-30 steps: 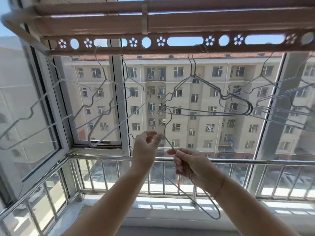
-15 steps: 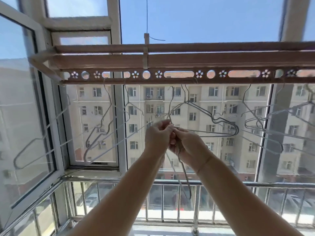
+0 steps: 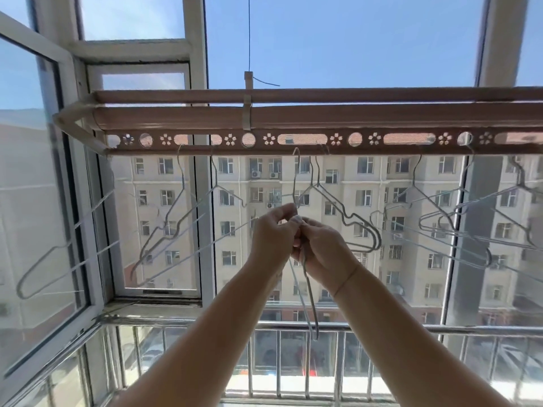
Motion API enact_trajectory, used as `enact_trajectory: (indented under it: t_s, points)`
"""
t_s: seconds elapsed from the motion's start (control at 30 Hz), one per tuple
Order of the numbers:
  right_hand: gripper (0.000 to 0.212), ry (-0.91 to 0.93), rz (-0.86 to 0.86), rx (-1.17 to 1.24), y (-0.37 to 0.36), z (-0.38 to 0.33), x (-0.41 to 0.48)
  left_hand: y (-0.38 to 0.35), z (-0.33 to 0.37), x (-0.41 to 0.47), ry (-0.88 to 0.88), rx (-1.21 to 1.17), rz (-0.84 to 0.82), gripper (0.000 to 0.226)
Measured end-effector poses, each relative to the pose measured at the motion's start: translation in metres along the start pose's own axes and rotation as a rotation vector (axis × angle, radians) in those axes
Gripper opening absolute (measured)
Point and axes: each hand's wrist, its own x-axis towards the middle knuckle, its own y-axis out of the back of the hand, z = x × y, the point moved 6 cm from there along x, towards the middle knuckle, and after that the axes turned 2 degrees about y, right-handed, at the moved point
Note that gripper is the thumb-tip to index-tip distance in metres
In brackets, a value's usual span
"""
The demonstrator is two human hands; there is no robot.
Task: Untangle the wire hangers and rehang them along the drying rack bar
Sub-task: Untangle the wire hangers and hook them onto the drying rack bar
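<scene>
Wire hanger (image 3: 311, 301) pinched by raised left hand (image 3: 271, 239) and right hand (image 3: 323, 251), knuckles touching, arms outstretched

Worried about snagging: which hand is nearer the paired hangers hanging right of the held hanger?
Right. The right hand gripping the held hanger sits just left of the paired hangers; the left hand is farther left, beyond it.
</scene>
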Motion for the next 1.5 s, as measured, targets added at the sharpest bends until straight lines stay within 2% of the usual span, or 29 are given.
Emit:
enact_trajectory:
  t_s: [0.1,0.3,0.43,0.57,0.67,0.8,0.97,1.1,1.23,1.33,1.5]
  points:
    - [0.025,0.004,0.012,-0.019,-0.001,-0.002,0.008,0.0,0.005,0.005,-0.011,-0.008,0.018,0.034]
    - [0.028,0.016,0.017,-0.031,-0.01,-0.011,0.021,-0.001,0.015,0.016,-0.039,-0.014,0.007,0.027]
    - [0.027,-0.03,0.052,0.003,-0.006,-0.005,0.025,-0.002,0.008,0.018,-0.001,0.011,-0.018,0.039]
    - [0.024,-0.034,0.001,0.015,-0.005,0.001,0.022,-0.001,0.002,0.014,0.001,-0.015,-0.042,0.039]
    - [0.028,-0.057,-0.041,0.019,-0.004,0.004,0.016,0.001,-0.002,0.01,-0.001,-0.036,-0.067,0.031]
    - [0.031,-0.114,-0.032,0.096,0.009,0.013,0.003,0.012,-0.012,0.004,-0.011,-0.064,-0.049,0.026]
    - [0.031,-0.061,-0.035,0.244,0.029,0.017,-0.019,0.029,-0.05,-0.002,0.105,-0.094,0.029,0.024]
    - [0.03,-0.082,-0.062,0.394,0.036,0.022,-0.031,0.022,-0.077,-0.019,0.166,-0.05,-0.028,0.026]
    - [0.03,-0.108,-0.028,0.501,0.046,0.028,-0.038,0.008,-0.091,-0.041,0.189,-0.074,-0.074,0.02]
    - [0.027,-0.15,0.019,0.504,0.058,0.03,-0.043,-0.005,-0.098,-0.061,0.224,-0.004,-0.12,0.027]
    - [0.028,-0.331,0.265,0.254,0.089,0.035,-0.051,-0.025,-0.098,-0.077,0.244,-0.004,-0.179,0.032]
